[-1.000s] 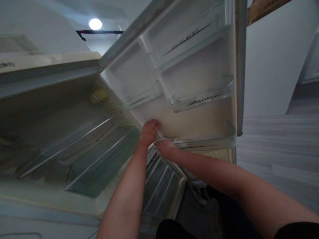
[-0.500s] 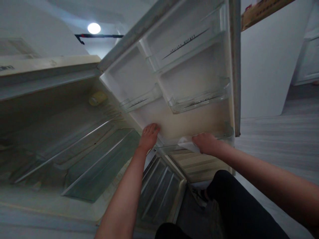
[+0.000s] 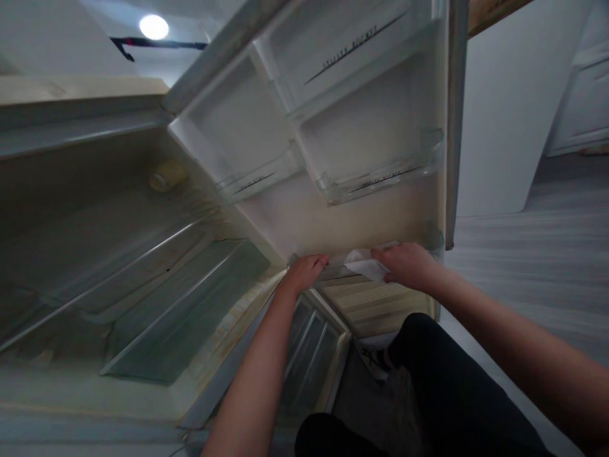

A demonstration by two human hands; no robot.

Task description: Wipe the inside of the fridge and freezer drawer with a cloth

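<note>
An empty fridge stands open before me, its door (image 3: 371,216) swung out to the right. My left hand (image 3: 307,270) curls over the left end of the door's lowest clear shelf (image 3: 431,241). My right hand (image 3: 404,263) presses a crumpled white cloth (image 3: 364,263) against the rim of the same shelf, fingers closed over it.
Two more clear door shelves (image 3: 380,178) sit higher up. Inside the fridge are glass shelves (image 3: 190,298) and a yellowish knob (image 3: 164,178). A ribbed drawer (image 3: 309,355) lies below. My dark trouser leg (image 3: 442,381) is beside it. Grey floor (image 3: 547,254) stretches right.
My left hand has dropped from the door's inner panel onto the lowest shelf's rim. My right hand with the cloth slid rightwards along that shelf. The view tilted slightly.
</note>
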